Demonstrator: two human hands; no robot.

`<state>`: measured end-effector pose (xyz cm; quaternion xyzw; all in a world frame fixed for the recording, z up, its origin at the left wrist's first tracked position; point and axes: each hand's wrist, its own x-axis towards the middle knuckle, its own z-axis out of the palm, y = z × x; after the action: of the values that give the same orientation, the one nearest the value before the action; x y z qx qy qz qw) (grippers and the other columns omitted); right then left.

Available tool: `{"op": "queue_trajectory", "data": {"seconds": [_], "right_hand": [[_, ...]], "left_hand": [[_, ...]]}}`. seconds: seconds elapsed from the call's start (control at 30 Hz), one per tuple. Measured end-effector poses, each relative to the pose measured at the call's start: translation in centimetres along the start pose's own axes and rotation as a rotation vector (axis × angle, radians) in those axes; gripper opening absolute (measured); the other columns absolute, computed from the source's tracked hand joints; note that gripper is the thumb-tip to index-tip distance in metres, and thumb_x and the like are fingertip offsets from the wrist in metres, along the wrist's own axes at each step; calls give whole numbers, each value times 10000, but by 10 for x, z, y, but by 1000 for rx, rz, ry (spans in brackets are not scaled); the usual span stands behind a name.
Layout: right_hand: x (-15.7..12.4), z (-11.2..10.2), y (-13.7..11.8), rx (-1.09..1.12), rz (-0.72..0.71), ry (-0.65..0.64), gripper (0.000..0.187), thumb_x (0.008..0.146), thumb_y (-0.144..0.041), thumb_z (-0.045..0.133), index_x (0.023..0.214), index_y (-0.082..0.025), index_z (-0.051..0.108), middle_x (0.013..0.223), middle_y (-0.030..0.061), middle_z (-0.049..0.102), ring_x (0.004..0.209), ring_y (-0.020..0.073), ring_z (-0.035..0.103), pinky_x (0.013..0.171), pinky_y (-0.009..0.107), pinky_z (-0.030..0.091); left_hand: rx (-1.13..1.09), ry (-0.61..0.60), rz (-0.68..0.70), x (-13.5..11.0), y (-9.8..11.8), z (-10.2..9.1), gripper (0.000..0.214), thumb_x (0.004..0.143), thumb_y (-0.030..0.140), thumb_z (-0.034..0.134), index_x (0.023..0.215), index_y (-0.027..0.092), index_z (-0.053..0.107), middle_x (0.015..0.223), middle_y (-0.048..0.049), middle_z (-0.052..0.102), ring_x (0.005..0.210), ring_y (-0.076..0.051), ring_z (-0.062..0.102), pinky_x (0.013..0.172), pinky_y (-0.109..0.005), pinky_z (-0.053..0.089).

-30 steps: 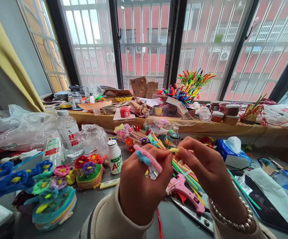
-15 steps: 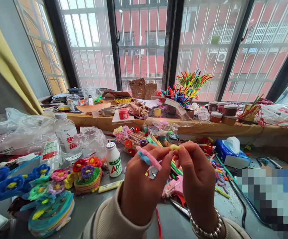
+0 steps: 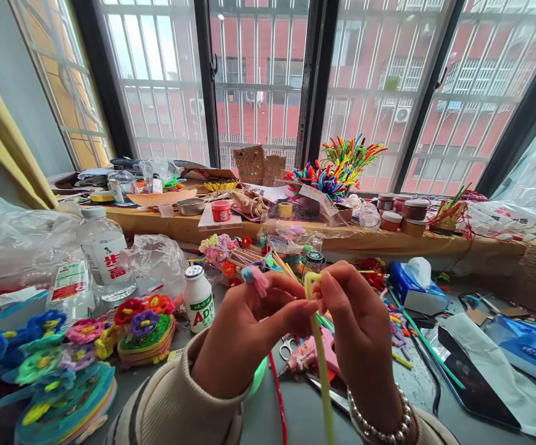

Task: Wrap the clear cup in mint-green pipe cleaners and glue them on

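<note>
A pale yellow pipe cleaner (image 3: 322, 364) hangs down between my hands, its upper end bent over in a hook. My right hand (image 3: 358, 321), with a beaded bracelet at the wrist, pinches the bent tip. On the left, the thumb and fingertips of my left hand (image 3: 254, 327) close on the stem just below the bend. A pink and blue fuzzy piece (image 3: 259, 281) sits at the fingers of my left hand; how it is held there is hidden. Beneath the hands lie a pink glue gun (image 3: 312, 355), scissors (image 3: 287, 348) and a red stem (image 3: 278, 395).
Fuzzy flowers on round layered bases (image 3: 67, 402) stand at the left, near a white bottle (image 3: 198, 300) and a water bottle (image 3: 105, 253). At the right are a blue tissue box (image 3: 416, 287) and a phone (image 3: 474, 377). Colourful pipe cleaners (image 3: 328, 179) fill the sill behind.
The yellow pipe cleaner's long stem now hangs in view below my fingers, with a bend at its top. My left hand has turned, tilting the pink and blue piece. The view has shifted slightly right.
</note>
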<state>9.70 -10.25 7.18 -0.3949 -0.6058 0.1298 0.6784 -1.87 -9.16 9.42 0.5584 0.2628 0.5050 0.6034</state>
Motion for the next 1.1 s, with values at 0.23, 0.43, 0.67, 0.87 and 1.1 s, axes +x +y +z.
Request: {"op": "queue_trajectory", "data": {"seconds": [0.23, 0.43, 0.67, 0.87, 1.1], "right_hand": [[4, -4, -3, 32, 5, -207, 218, 843, -260, 431, 648, -182, 487, 586, -42, 455, 541, 74, 434, 496, 201, 354], [8, -8, 5, -87, -113, -214, 69, 793, -203, 526, 860, -208, 540, 730, -21, 514, 634, 95, 486, 581, 240, 428], [9, -12, 12, -195, -411, -162, 323, 728, -148, 611, 1009, -259, 498, 915, 1, 510, 647, 92, 495, 611, 266, 467], [6, -9, 12, -290, -531, -142, 302, 732, -130, 607, 997, -251, 528, 896, 18, 535, 785, 142, 538, 668, 298, 473], [4, -6, 11, -227, -435, -7, 147, 712, -127, 634, 802, -239, 604, 797, -7, 553, 711, 116, 548, 639, 264, 462]], "left_hand": [[86, 157, 166, -3, 7, -2, 74, 627, 161, 662, 587, 148, 601, 496, 40, 586, 455, -52, 542, 449, -121, 457], [66, 191, 223, 1, 1, -5, 114, 679, 206, 627, 588, 164, 572, 511, 20, 635, 472, -95, 592, 486, -188, 511], [-64, 276, 291, 9, -11, -4, 158, 695, 212, 620, 559, 148, 571, 518, 33, 608, 494, -63, 569, 509, -163, 495], [-88, 281, 302, 10, -15, 1, 165, 676, 176, 627, 534, 143, 550, 469, 60, 564, 459, -41, 530, 476, -130, 463], [288, 361, 434, 8, -14, 0, 131, 674, 181, 609, 554, 157, 562, 505, 39, 564, 484, -73, 527, 505, -186, 461]]}}
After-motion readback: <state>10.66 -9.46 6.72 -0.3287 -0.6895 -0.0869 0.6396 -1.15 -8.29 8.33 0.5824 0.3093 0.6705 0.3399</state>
